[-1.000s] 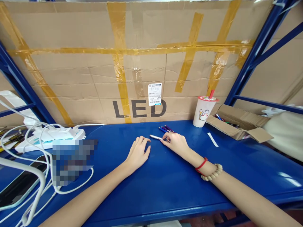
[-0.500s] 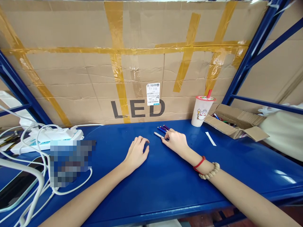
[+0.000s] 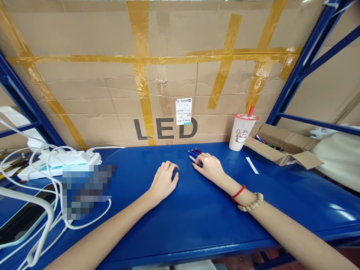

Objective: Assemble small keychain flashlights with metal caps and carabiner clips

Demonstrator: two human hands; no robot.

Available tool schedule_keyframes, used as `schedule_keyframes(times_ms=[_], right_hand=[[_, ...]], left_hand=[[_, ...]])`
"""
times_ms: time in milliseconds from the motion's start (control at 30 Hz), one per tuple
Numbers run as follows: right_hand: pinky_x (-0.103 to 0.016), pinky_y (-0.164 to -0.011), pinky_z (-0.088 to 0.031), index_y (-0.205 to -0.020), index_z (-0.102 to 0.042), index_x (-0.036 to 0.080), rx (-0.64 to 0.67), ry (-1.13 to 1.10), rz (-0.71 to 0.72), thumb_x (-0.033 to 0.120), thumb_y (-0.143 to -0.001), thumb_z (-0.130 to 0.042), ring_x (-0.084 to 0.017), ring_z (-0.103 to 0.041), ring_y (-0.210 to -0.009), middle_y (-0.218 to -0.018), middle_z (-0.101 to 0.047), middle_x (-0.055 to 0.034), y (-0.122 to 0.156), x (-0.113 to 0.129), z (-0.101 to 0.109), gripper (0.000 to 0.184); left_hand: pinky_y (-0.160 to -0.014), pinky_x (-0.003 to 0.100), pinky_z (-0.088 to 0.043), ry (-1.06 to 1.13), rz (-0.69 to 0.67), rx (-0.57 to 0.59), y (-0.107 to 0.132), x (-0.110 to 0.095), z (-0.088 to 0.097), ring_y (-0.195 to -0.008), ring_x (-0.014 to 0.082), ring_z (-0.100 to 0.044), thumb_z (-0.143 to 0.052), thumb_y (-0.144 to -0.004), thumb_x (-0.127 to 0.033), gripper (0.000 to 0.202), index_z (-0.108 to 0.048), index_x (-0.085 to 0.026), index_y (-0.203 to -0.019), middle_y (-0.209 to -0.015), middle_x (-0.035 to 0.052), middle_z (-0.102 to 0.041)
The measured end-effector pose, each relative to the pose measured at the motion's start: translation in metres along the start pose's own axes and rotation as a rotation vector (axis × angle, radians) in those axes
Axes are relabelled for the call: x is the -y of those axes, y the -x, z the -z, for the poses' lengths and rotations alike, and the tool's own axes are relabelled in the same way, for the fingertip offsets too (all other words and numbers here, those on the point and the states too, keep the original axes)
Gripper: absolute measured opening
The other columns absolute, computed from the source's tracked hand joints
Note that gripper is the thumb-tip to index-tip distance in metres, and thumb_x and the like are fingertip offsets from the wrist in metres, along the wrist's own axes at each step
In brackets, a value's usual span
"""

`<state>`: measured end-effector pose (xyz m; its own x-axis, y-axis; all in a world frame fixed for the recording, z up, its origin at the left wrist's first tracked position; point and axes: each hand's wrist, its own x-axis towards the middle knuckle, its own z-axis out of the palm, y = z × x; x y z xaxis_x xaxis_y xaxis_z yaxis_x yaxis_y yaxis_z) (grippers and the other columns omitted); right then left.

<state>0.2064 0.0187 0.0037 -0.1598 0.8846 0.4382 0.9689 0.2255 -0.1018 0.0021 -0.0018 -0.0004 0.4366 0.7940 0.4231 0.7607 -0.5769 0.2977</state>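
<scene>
My left hand (image 3: 164, 180) rests palm down on the blue metal shelf (image 3: 197, 210), fingers loosely curled, holding nothing. My right hand (image 3: 209, 167) lies a little to the right, its fingertips pinched on a silver pen (image 3: 193, 159) that lies against a small group of blue and purple pens (image 3: 194, 152) near the cardboard wall. A red string and a bead bracelet (image 3: 250, 204) circle my right wrist.
A taped cardboard sheet marked LED (image 3: 165, 129) backs the shelf. A white cup with a red straw (image 3: 241, 131) and an open cardboard box of pens (image 3: 281, 148) stand at the right. A white paper strip (image 3: 252, 165) lies nearby. Power strips and white cables (image 3: 56, 161) crowd the left.
My right hand has swung the silver pen from lying sideways to alongside the blue and purple pens. My left hand has stayed in place.
</scene>
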Motion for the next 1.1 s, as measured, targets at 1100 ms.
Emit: schedule_keyframes(times_ms=[1100], right_hand=[[-0.037, -0.09, -0.04, -0.103, -0.064, 0.023, 0.103, -0.364, 0.254, 0.026, -0.083, -0.052, -0.02, -0.053, -0.108, -0.119, -0.055, -0.0067, -0.003, -0.006, -0.005, 0.024]], left_hand=[[-0.083, 0.036, -0.041, 0.029, -0.039, -0.009, 0.0, 0.0, 0.0, -0.093, 0.0197, -0.048, -0.041, -0.085, -0.018, 0.016, -0.051, -0.019, -0.098, -0.1, 0.0043, -0.054]])
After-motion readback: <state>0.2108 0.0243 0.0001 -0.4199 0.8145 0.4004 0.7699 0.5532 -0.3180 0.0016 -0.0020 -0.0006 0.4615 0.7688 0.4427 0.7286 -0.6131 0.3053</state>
